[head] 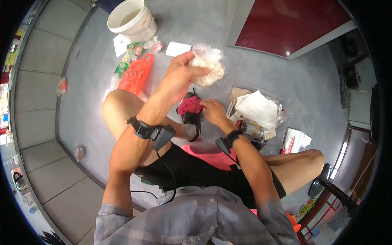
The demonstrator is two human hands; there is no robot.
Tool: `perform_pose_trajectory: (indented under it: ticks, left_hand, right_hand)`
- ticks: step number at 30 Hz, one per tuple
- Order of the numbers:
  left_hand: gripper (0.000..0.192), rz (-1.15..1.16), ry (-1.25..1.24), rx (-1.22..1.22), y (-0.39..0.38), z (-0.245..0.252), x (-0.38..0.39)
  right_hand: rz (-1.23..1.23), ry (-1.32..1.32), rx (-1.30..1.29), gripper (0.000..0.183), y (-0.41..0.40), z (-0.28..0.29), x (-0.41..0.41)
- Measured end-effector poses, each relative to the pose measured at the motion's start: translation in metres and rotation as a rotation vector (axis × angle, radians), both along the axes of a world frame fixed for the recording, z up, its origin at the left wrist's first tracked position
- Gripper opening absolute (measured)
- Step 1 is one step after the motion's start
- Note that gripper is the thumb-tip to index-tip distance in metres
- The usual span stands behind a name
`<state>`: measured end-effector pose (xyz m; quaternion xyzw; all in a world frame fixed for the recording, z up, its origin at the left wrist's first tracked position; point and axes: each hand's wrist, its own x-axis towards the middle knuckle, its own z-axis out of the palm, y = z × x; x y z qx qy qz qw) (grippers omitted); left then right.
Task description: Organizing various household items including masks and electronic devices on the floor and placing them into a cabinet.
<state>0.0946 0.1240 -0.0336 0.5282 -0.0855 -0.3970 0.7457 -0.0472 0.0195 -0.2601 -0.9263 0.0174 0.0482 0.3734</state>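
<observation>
My left hand [180,75] is raised over the floor, gripping a clear plastic bag [208,65] of pale, whitish contents. The thumb presses on its near side. Lower and to the right, my right hand [215,112] has its fingertips at the edge of a crumpled dark red cloth or bag [190,104]. Whether they pinch it or only touch it, I cannot tell. That red piece rests over a black shoe [191,118] on my foot. Both wrists wear black straps with small grey devices.
A white bucket [147,27], an orange-red plastic bag [134,73] and green wrappers [122,69] are at the upper left. White paper [257,107] tops a pile of items right of my right hand. A dark red panel [291,24] stands beyond. A pink stool [211,156] is beneath me.
</observation>
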Motion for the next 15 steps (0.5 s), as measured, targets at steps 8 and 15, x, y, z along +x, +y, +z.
perform_pose_trajectory:
  ticks: [8,15]
  left_hand:
    - [0.061,-0.105,-0.149,-0.07,-0.024,0.002,-0.023]
    - [0.058,-0.282,-0.38,0.001,-0.04,0.002,-0.032]
  right_hand:
    - [-0.575,-0.309,0.665,0.021,-0.088,0.199,-0.001]
    - [-0.258,-0.192,0.4,0.03,-0.115,0.278,-0.014]
